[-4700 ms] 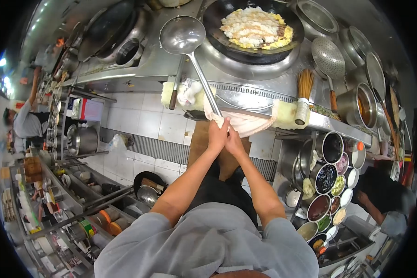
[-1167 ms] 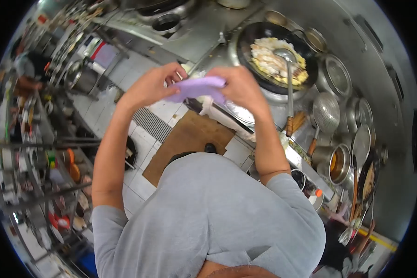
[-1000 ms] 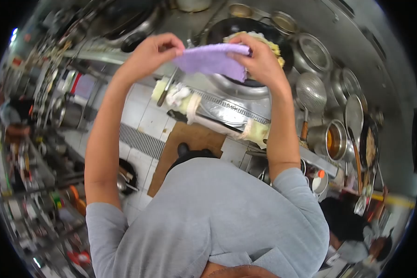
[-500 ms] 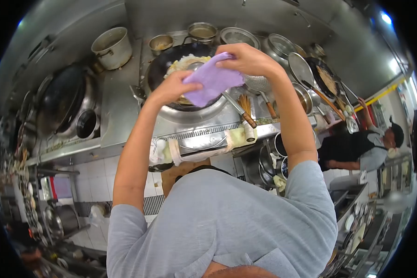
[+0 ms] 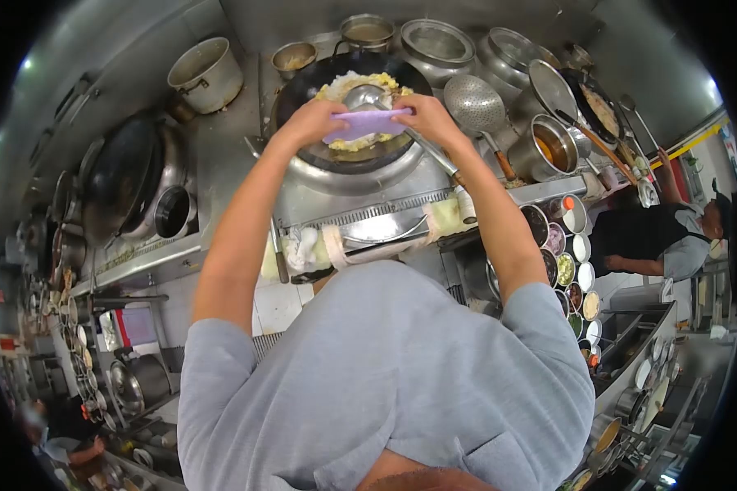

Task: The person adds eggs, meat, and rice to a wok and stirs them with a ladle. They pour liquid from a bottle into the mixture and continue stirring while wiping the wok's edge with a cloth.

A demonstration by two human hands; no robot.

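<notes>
My left hand [image 5: 313, 123] and my right hand [image 5: 428, 119] each pinch one end of a purple cloth [image 5: 370, 123], stretched in a narrow band between them. The cloth is over the near half of a black wok [image 5: 299, 86]. Rice-like white food with yellow egg-like pieces [image 5: 336, 88] lies in the wok. A metal ladle [image 5: 366, 96] rests bowl-down on the food, its handle running toward the lower right, partly behind my right hand and forearm. Whether the cloth touches the wok is hidden.
A perforated strainer [image 5: 473, 104] and a pot of brown liquid [image 5: 555, 147] stand right of the wok. A tall pot [image 5: 205, 75] and another large wok [image 5: 123, 176] are at left. Small ingredient tubs [image 5: 565, 268] line the right. A person [image 5: 640, 245] stands further right.
The purple cloth has gone from spread out to a narrow, taut band. My hands have come level with each other. The view has shifted, showing more of the ingredient tubs at right.
</notes>
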